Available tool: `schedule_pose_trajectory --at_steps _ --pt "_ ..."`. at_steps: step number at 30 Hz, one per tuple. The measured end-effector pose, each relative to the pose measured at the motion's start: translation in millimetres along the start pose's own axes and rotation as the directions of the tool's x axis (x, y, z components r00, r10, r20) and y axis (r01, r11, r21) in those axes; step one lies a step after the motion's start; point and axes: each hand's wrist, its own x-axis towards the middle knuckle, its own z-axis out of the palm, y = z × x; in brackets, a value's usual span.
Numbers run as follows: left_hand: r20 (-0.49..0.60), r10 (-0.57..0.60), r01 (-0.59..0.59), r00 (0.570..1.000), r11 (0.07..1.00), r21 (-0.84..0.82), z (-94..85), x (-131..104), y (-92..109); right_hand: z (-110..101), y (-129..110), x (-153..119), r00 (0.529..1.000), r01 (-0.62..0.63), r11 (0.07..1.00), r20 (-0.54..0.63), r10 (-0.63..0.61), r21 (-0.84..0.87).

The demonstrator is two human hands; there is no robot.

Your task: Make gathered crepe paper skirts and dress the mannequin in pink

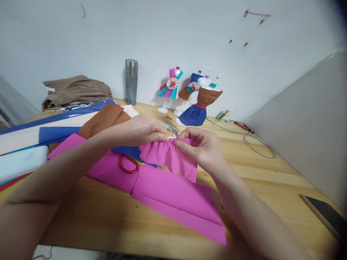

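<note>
A pleated strip of pink crepe paper (173, 157) hangs between my two hands above the table. Its gathered top edge is pinched by my left hand (143, 130) from the left and by my right hand (202, 146) from the right. Just behind the gathers, a roll of clear tape (171, 127) shows in part, and a white band runs along the top of the pleats. Below lies a larger pink crepe paper sheet (176, 193), flat with a fold. Scissors with red handles (128, 164) rest on the pink paper, their blades hidden.
Small dress forms in paper outfits (200, 99) stand by the wall, near a grey thermos (131, 81). Brown, blue and white paper sheets (103, 121) and a white box (23, 162) lie left. A cable (257, 144) and a phone (325, 215) lie right.
</note>
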Motion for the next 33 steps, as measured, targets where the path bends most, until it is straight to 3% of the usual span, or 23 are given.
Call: schedule_pose_trajectory --at_steps 7,11,20,24,28,33 --pt "-0.017 0.012 -0.011 1.000 1.000 0.019 2.0 1 2 2 3 0 1.000 -0.020 0.999 -0.013 0.020 -0.027" --pt "0.015 0.000 0.000 1.000 1.000 -0.015 0.2 -1 3 2 4 4 0.999 -0.033 0.999 -0.033 0.035 0.040" --pt "0.131 0.064 -0.035 0.989 0.975 -0.218 -2.0 -2 1 -7 2 6 0.986 -0.080 0.988 0.159 0.059 0.134" --pt "0.080 -0.008 0.030 0.997 0.960 -0.278 -2.2 -1 -5 -10 -1 4 0.978 -0.151 0.968 0.174 0.117 0.199" --pt "0.011 -0.021 0.023 1.000 0.921 -0.389 -2.1 -1 -7 -9 2 5 0.985 -0.129 0.979 0.136 0.108 0.159" --pt "-0.011 -0.073 0.068 0.997 0.966 -0.249 7.4 1 2 -3 6 6 0.997 -0.016 0.999 0.069 0.014 0.030"
